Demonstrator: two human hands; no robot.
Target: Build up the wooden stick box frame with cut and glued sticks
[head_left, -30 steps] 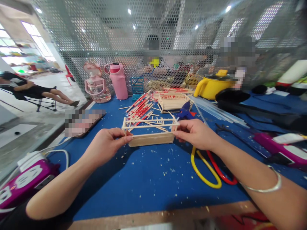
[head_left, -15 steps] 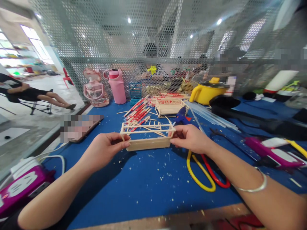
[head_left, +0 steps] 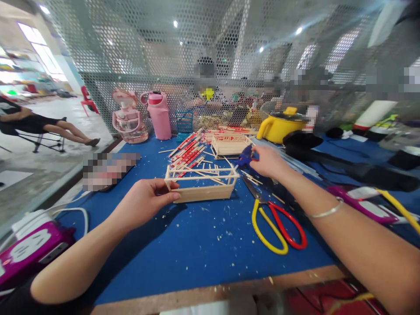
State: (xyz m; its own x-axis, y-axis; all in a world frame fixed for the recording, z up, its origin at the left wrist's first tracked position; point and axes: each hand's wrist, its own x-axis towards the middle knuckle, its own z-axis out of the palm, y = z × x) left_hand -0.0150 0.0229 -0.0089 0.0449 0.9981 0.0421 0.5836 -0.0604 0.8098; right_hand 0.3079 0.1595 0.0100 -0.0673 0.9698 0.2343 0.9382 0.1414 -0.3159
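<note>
My left hand (head_left: 154, 199) pinches the left end of a small open frame of pale wooden sticks (head_left: 205, 192), which has a solid lower side facing me. Beyond the frame's right end, my right hand (head_left: 265, 161) has its fingers round a blue tool (head_left: 245, 157) that looks like a glue gun; its nozzle points at the frame's upper right corner. Behind the frame lie loose sticks (head_left: 210, 170), red-and-white stick bundles (head_left: 187, 151) and a second wooden stick piece (head_left: 231, 146).
Scissors with yellow and red handles (head_left: 278, 227) lie below my right forearm. Farther back stand a pink bottle (head_left: 159, 116), a clear pink jug (head_left: 127, 122) and a yellow pot (head_left: 282, 127). Purple power strips (head_left: 36, 249) flank the blue table (head_left: 183, 262). A person reclines at far left.
My right hand has let go of the frame's right end and moved up and right onto the blue tool. My left hand still holds the left end. More of the scissors shows.
</note>
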